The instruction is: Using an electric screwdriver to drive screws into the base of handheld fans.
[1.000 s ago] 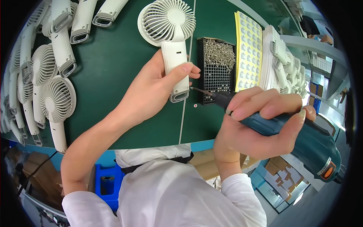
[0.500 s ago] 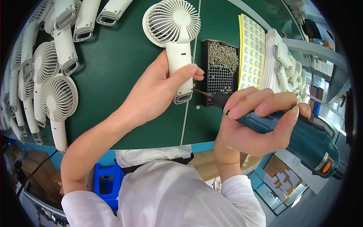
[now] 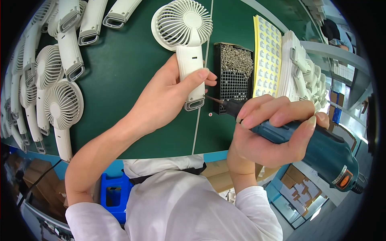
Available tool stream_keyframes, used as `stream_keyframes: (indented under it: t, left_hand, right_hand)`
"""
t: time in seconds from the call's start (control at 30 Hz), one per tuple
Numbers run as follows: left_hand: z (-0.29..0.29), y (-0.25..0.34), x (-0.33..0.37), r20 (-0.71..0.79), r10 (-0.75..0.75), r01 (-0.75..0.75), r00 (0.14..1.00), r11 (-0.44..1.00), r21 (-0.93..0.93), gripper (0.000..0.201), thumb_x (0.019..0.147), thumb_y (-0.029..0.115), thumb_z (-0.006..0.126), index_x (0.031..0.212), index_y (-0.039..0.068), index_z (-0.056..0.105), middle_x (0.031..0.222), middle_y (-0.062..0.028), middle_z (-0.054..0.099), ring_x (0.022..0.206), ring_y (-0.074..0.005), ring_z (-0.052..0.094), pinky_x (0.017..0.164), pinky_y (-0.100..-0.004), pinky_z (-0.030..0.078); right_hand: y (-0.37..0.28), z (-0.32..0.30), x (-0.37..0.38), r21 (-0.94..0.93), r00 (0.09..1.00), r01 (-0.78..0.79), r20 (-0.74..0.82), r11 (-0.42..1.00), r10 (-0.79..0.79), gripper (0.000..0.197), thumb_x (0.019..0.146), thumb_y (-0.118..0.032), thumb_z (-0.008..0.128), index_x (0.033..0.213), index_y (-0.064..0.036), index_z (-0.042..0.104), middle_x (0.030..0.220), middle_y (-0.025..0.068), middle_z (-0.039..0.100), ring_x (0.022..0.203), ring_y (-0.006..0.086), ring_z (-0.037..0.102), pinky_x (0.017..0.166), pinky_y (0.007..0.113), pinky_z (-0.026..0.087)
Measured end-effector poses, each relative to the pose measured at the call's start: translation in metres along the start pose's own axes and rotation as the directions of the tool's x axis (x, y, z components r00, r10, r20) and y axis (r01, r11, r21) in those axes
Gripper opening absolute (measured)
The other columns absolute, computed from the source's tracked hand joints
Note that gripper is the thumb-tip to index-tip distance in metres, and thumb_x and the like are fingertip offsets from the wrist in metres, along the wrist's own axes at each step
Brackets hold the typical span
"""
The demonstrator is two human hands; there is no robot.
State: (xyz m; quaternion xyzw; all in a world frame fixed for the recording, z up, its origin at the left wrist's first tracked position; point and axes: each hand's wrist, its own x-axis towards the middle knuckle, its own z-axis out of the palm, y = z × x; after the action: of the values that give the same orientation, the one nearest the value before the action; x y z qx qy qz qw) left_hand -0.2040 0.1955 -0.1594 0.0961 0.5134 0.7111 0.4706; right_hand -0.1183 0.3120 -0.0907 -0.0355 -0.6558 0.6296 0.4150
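Observation:
My left hand [image 3: 171,90] is closed around the handle of a white handheld fan [image 3: 190,60], its round grille pointing away from me and its grey loop end toward me. In my right hand [image 3: 277,130] is a teal electric screwdriver [image 3: 325,154], held at a slant with fingers wrapped over its body. The thin bit reaches the right side of the fan's handle, close to the loop end. Whether a screw sits at the tip is too small to tell. Beside the fan lies a black screw tray [image 3: 217,76] with loose silvery screws [image 3: 237,58] heaped at its far end.
Several white fans [image 3: 62,105] crowd the left of the green table [image 3: 116,60]. Right of the tray are a yellow-edged label sheet [image 3: 267,56] and another pile of fans [image 3: 311,78]. A small red-and-white dot [image 3: 210,114] lies near the tray. Below the table is a blue stool [image 3: 114,197].
The screwdriver's rear end has dipped slightly and shifted a little left, while its bit stays at the fan handle. My left hand and the fan have hardly moved.

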Motion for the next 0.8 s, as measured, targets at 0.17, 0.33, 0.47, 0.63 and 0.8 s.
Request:
stream_keyframes:
  t: [0.17,0.33,0.47,0.63,0.8]
  left_hand:
    - [0.000,0.001,-0.001,-0.007,-0.004,0.004,1.000,1.000,0.001,0.034,0.098,0.025,0.053,0.120,0.000,0.048,0.110,-0.0105,0.064,0.100,-0.0164,0.062,0.087,-0.0308,0.052]
    - [0.000,0.001,0.000,-0.006,0.003,-0.003,1.000,1.000,0.009,0.034,0.098,0.025,0.053,0.120,0.000,0.048,0.110,-0.0109,0.064,0.100,-0.0171,0.062,0.086,-0.0311,0.052]
    - [0.001,0.001,0.000,0.004,0.004,-0.004,1.000,1.000,0.015,0.034,0.098,0.025,0.053,0.120,0.000,0.047,0.110,-0.0112,0.064,0.101,-0.0177,0.062,0.086,-0.0314,0.052]
    - [0.000,-0.003,0.000,-0.019,0.013,-0.013,1.000,1.000,0.008,0.033,0.098,0.025,0.053,0.120,0.000,0.047,0.109,-0.0114,0.064,0.099,-0.0174,0.062,0.086,-0.0315,0.052]
    - [-0.001,-0.002,0.000,-0.008,0.015,-0.015,1.000,1.000,0.015,0.033,0.098,0.024,0.053,0.119,0.000,0.048,0.109,-0.0111,0.064,0.097,-0.0164,0.062,0.085,-0.0313,0.052]
  right_hand:
    - [0.000,0.000,-0.001,-0.004,1.000,0.002,0.000,1.000,-0.002,0.021,0.100,-0.029,0.032,0.113,-0.0165,0.042,0.070,0.0040,0.047,0.035,0.0163,0.043,0.031,0.031,0.042]
    - [-0.001,-0.001,0.000,-0.007,1.000,-0.003,0.025,1.000,0.003,0.020,0.100,-0.027,0.032,0.113,-0.0165,0.043,0.070,0.0042,0.047,0.035,0.0165,0.043,0.032,0.031,0.043]
    - [-0.002,0.002,-0.002,-0.021,0.999,-0.019,-0.038,1.000,0.018,0.019,0.100,-0.027,0.033,0.112,-0.0166,0.042,0.069,0.0035,0.046,0.035,0.0167,0.044,0.033,0.032,0.044]
    - [-0.004,0.006,-0.009,-0.115,0.999,-0.035,-0.041,0.993,0.031,0.017,0.099,-0.028,0.034,0.111,-0.0180,0.042,0.069,0.0020,0.045,0.036,0.0170,0.044,0.034,0.033,0.045]
    - [-0.003,0.007,-0.009,-0.116,1.000,0.002,0.002,0.993,-0.002,0.017,0.099,-0.028,0.036,0.111,-0.0182,0.042,0.069,0.0020,0.045,0.036,0.0169,0.044,0.034,0.034,0.045]
